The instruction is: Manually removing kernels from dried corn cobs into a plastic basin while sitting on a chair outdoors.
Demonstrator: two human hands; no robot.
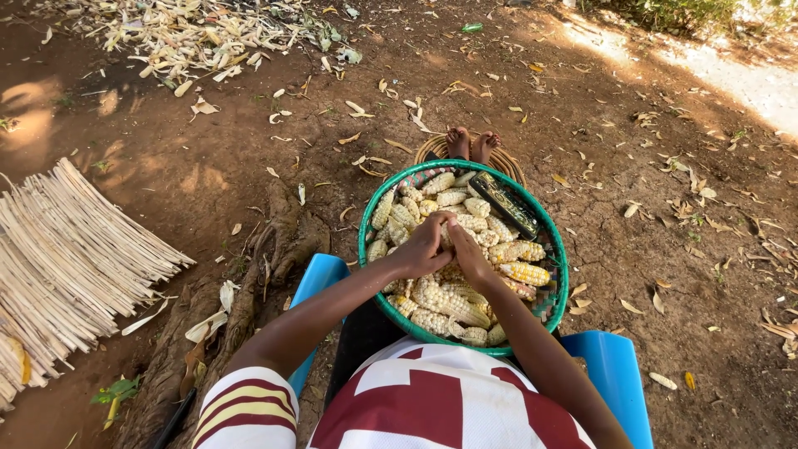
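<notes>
Hands (449, 249) pinching one maize cob (445, 226) together, green basket (549, 224), black phone (505, 204), husks (199, 33).

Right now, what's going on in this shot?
A seated person holds a green basket of maize cobs on their lap. Both hands, left hand and right hand, meet over one cob in the middle, each grip closed on it. A dark flat object lies in the basket. Husks litter the ground beyond.

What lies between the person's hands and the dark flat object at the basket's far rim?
Head view: pale maize cobs fill the stretch from the hands to the dark flat object.
</notes>
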